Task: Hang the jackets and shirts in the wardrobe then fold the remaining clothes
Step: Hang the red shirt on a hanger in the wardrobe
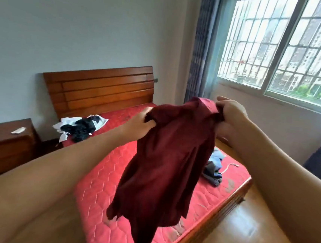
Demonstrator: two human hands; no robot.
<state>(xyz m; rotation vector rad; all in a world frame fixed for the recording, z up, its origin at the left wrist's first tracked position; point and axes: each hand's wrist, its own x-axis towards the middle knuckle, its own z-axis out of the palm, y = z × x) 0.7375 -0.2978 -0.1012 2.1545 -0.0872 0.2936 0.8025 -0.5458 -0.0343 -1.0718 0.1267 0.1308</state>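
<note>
The dark red shirt (167, 161) is hanging down from the left hand (140, 122) and the right hand (229, 112), and it is blocking the middle of the bed (98, 186). It is hiding part of the blue and grey pile (214, 169) lying on the bed's right side. A black and white pile (80, 127) is sitting near the headboard (100, 90). Between that pile and the shirt, bare mattress is showing, so a hand could be passing there. The nightstand (2, 143) is standing close on the left.
</note>
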